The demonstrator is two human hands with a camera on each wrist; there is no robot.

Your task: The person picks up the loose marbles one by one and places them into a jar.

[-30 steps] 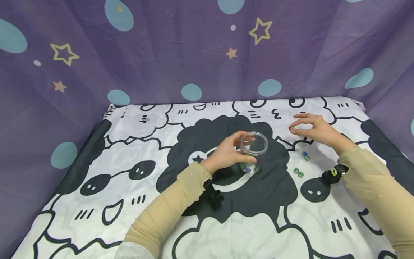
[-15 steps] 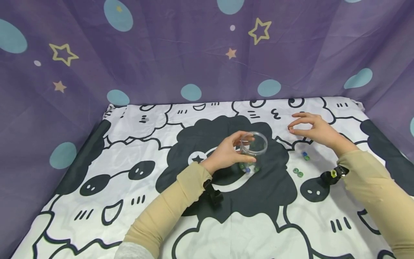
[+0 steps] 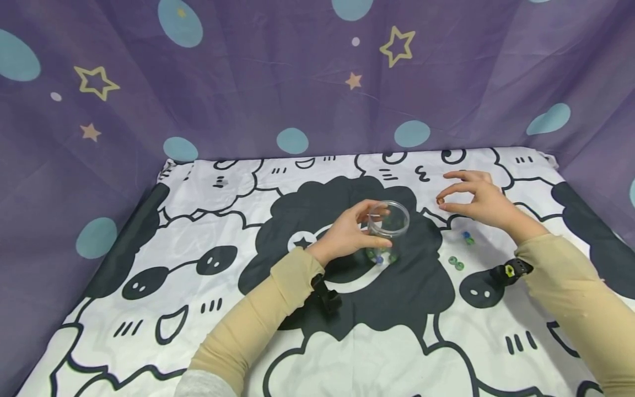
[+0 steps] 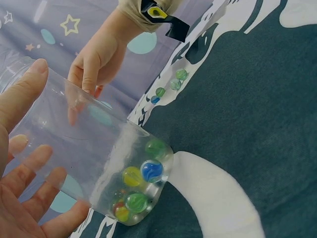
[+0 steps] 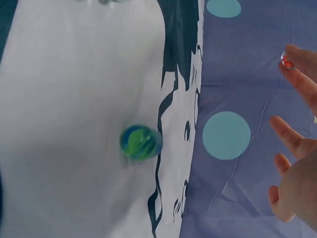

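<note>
Before me, a white cloth (image 3: 387, 358) with black cartoon sheep carries one blue glass marble (image 3: 466, 235), three green glass marbles (image 3: 452, 259) and, apparently, a clear cylindrical jar (image 3: 397, 231).

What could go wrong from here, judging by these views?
The right hand pinches a small, round red marble in the air, so it might slip and roll away. The left hand grips the jar; a knock could tip it and spill the marbles inside.

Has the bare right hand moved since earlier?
Yes: the right hand has shifted slightly left, toward the clear plastic jar, against the black-and-white printed cloth in the head view.
</note>
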